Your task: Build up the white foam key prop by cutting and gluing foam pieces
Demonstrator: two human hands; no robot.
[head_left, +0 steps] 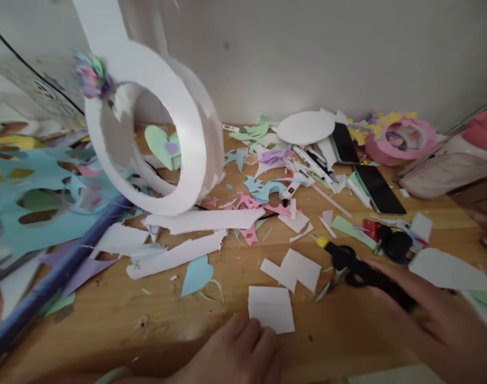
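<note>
White card [271,305] lies flat on the wood-grained worktop [107,322], its near edge beneath the left hand's [237,352] bunched fingers; whether they pinch it cannot be told. Farther right, the right hand [447,325] grips a slim black tool [367,272], slanting forward and left, its tip beyond the card. A smooth white ring [189,141] stands behind.

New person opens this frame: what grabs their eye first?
First, the big white ring-shaped structure, upright at back left, with a multicoloured ruffled cluster on its left side. Next, the long dark-blue cylindrical tube slanting across the lower left. Then the slim black-and-yellow tool in the right hand at lower right, and the squarish white card by the left hand, bottom centre.
</note>
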